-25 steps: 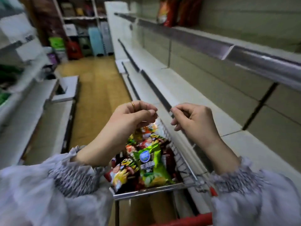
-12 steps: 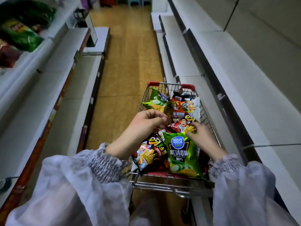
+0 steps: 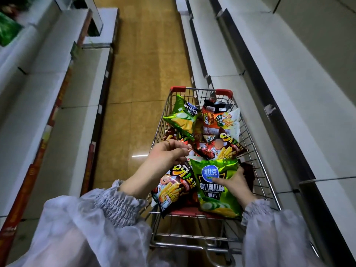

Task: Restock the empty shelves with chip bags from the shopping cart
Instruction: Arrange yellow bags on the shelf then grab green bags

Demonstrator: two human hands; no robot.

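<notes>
A wire shopping cart (image 3: 257, 151) with red corner caps stands in front of me, filled with several chip bags. My right hand (image 3: 236, 185) grips the near green cucumber chip bag (image 3: 211, 191) at its right edge, thumb on the front and fingers behind. My left hand (image 3: 169, 154) hovers over the middle of the pile with its fingers curled toward the thumb and nothing visibly held. Below it lies a dark fries bag (image 3: 173, 187). A second green bag (image 3: 182, 118) and an orange-and-white bag (image 3: 219, 120) lie at the cart's far end.
Bare white shelves (image 3: 289, 97) run along the right side, close to the cart. More white shelves (image 3: 38, 97) line the left, with green bags (image 3: 7, 33) on an upper level. A tan tiled aisle floor (image 3: 144, 74) stretches ahead.
My view dropped from the shelves to the cart. My right hand went down into the cart and took hold of the green bag; my left hand stays curled above the pile.
</notes>
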